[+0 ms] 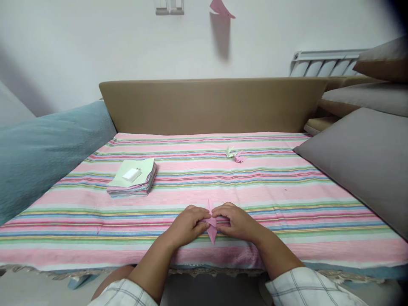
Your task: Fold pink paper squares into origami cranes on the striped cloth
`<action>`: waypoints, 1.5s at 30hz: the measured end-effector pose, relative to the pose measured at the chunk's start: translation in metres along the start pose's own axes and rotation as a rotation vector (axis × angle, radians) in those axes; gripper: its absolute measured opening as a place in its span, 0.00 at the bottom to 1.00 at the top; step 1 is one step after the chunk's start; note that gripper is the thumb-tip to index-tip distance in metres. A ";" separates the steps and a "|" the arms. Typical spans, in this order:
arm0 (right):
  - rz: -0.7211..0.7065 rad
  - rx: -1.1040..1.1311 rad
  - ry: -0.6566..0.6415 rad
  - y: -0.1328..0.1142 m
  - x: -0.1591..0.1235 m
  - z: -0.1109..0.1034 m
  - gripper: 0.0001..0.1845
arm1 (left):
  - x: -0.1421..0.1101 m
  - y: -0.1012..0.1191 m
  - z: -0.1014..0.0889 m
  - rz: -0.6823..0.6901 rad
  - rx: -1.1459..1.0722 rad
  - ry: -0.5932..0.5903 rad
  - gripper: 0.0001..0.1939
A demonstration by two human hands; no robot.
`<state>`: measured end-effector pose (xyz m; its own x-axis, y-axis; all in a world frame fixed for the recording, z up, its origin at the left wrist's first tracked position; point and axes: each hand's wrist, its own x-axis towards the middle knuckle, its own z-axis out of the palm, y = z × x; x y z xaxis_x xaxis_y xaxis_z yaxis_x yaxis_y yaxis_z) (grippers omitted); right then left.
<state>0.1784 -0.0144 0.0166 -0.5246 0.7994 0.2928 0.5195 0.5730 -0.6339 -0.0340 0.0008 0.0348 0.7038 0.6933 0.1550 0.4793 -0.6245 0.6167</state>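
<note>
A pink piece of folded paper (212, 233) lies near the front of the striped cloth, with long points sticking out toward and away from me. My left hand (190, 223) grips it from the left, thumb and fingers closed on its edge. From the right, my right hand (234, 220) pinches the opposite side. The fingertips of both hands almost meet and cover part of the paper's middle. Farther back sit two small folded paper figures, one pale green (229, 152) and one pink (239, 157), close together.
On the left, a stack of paper sheets (148, 182) bears a white plug adapter (131, 174). The striped cloth (191, 170) covers the surface up to a brown backrest (210, 106). A blue cushion (47, 144) borders the left; grey cushions (360, 157) border the right.
</note>
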 end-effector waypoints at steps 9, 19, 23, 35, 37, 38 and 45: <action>-0.003 -0.080 0.035 0.001 0.003 0.007 0.08 | 0.003 0.001 0.006 -0.004 0.110 0.029 0.15; 0.001 -0.145 0.081 0.001 0.005 0.011 0.08 | 0.005 -0.008 0.015 -0.086 0.136 0.138 0.07; 0.016 -0.164 0.121 0.005 0.004 0.014 0.03 | 0.006 -0.010 0.018 -0.084 0.162 0.171 0.07; 0.030 -0.193 0.116 0.005 0.004 0.017 0.07 | 0.006 -0.009 0.021 -0.076 0.232 0.190 0.08; 0.076 -0.201 0.132 0.004 0.005 0.020 0.07 | 0.007 -0.008 0.022 -0.088 0.229 0.195 0.09; 0.099 -0.205 0.139 0.003 0.005 0.021 0.07 | 0.008 -0.008 0.022 -0.089 0.231 0.194 0.09; 0.222 -0.201 0.180 0.001 0.008 0.028 0.05 | 0.010 -0.008 0.024 -0.101 0.280 0.190 0.12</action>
<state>0.1557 -0.0129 -0.0019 -0.2661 0.9172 0.2964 0.7394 0.3915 -0.5477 -0.0186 0.0044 0.0130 0.5481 0.7947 0.2610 0.6854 -0.6055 0.4045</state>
